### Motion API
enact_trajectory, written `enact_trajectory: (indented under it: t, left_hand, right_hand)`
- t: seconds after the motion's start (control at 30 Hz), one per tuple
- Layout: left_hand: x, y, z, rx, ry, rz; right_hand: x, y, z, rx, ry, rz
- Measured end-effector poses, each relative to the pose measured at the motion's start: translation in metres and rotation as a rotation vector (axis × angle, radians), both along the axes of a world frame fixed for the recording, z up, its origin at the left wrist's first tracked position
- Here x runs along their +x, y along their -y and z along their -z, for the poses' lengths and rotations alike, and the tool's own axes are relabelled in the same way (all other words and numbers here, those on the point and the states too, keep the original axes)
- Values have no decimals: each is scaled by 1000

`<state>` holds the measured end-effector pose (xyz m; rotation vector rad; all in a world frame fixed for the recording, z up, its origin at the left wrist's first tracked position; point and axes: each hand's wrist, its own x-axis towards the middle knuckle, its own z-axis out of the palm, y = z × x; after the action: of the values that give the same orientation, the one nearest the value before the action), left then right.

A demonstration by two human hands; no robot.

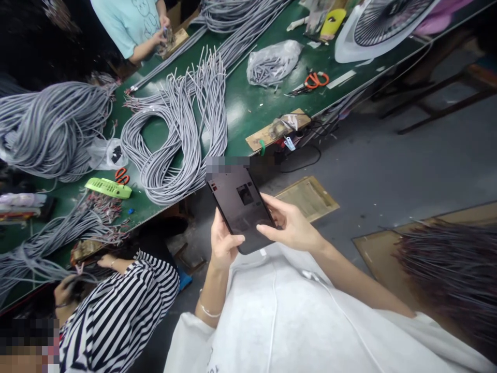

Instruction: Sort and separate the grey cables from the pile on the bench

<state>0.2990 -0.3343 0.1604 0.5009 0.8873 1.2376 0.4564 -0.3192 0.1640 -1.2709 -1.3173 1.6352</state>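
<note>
A dark smartphone point(244, 207) is held upright in front of my white top, its screen facing me; the screen content is too small to read. My left hand point(225, 239) grips its left edge, with the thumb near the lower corner. On the other side, my right hand point(291, 224) wraps the right edge, and its thumb rests over the lower part of the screen. Most fingers of both hands are hidden behind the phone. Beyond its top edge lies a looped bundle of grey cables point(166, 155) on the green table point(238, 111).
Orange-handled scissors point(316, 80), a plastic bag of grey pieces point(274, 63) and a white fan point(349, 41) stand on the table. A wooden board point(277, 129) sits at its edge. A co-worker in stripes point(120, 305) is at left, another person point(130, 23) across. Cables point(450, 269) lie at right.
</note>
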Motion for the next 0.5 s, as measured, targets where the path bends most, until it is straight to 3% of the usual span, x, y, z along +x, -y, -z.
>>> enact_trajectory:
  t: [0.27,0.5]
  left_hand:
    - [7,-1,1,-55,-90,-79]
    - [4,-1,0,-22,-49,-49]
  right_hand:
    - [-8,2,-2,88,4,-7]
    - [-11,5,4,159,127,34]
